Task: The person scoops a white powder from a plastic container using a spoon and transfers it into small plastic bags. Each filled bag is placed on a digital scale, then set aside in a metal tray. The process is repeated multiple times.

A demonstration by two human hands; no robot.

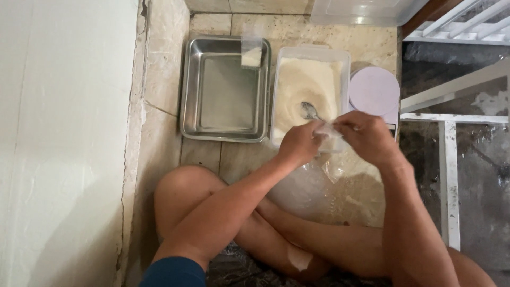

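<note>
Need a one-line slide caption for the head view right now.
Both hands, left and right, pinch a small clear bag over a tub of white powder.

You have a clear, colourless bag (325,131) pinched between your hands, over a white tub (310,53) of cream-white powder (308,85) with a silver spoon (309,111) in it. To your left sits a bare steel-grey tray (191,90); to your right, a pale lilac scale (375,90). The floor (212,154) is beige, speckled tile, and your sleeve (172,272) is dark blue.

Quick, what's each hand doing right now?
Left hand: closed, pinching one edge of a small clear plastic bag.
Right hand: closed, pinching the bag's other edge.
</note>
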